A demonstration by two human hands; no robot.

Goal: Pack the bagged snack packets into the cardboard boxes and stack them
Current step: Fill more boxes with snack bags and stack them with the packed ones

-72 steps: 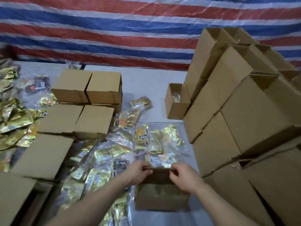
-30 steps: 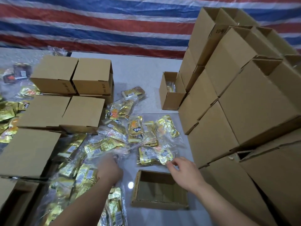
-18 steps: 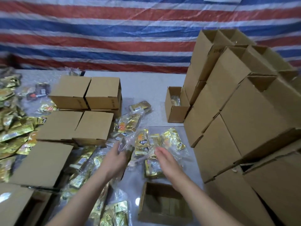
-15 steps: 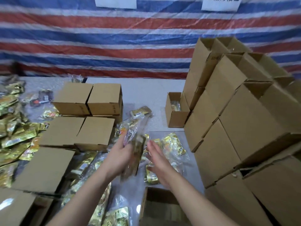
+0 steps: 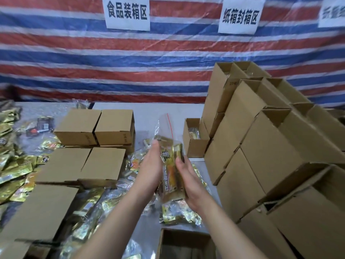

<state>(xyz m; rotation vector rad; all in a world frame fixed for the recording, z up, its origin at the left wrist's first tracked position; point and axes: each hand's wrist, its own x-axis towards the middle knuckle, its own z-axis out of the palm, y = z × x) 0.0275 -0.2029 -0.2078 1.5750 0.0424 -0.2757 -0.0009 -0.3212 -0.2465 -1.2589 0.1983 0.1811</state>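
Bagged snack packets (image 5: 170, 165) stand upright, pressed between left hand (image 5: 151, 166) and right hand (image 5: 190, 182), fingers straight (open box (image 5: 184, 243) below); stacked cartons (image 5: 261, 143) crowd the right.

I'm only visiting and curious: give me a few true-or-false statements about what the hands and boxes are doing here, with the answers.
1. Both hands press one clear plastic bag of gold snack packets between them. True: the left hand and right hand flank it.
2. The bag lies flat on the table. False: it is held upright, above the table.
3. An open brown cardboard box sits just below the hands. True.
4. The tall stack of cardboard boxes stands on the left. False: it is on the right.
5. The backdrop is a plain white wall. False: it is a red, white and blue striped tarp.
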